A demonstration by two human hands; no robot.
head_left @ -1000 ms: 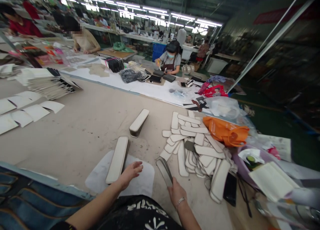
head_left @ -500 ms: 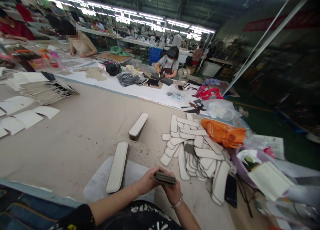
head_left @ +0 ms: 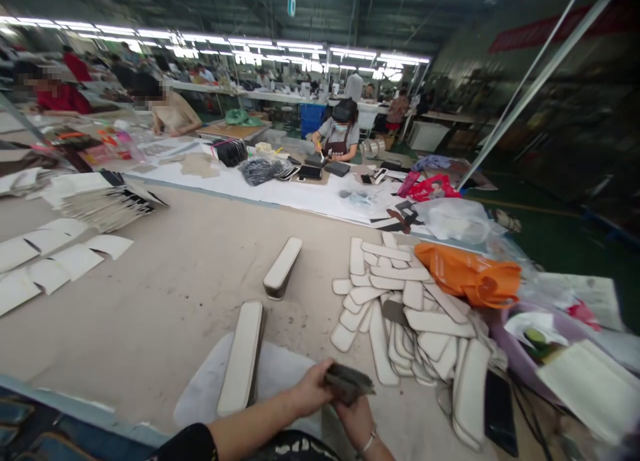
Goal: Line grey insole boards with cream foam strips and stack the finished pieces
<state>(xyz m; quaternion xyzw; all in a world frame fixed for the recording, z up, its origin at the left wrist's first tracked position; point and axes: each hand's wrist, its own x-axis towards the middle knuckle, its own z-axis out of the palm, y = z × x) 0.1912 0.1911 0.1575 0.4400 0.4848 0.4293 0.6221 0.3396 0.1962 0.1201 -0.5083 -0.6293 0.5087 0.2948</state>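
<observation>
**Both hands on the dark stack at the near edge**

Head view: your left hand (head_left: 309, 397) and right hand (head_left: 356, 415) both grip a dark stack of pieces (head_left: 349, 383) over the table (head_left: 165, 294) near its front edge. Bare tabletop lies left; the heap of pale pieces (head_left: 405, 307) crowds the right.

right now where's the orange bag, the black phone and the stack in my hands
orange bag (head_left: 470, 279), head view, middle of its crumpled top
black phone (head_left: 501, 413), head view, centre of its face
stack (head_left: 350, 383), head view, its dark edge between both hands
</observation>
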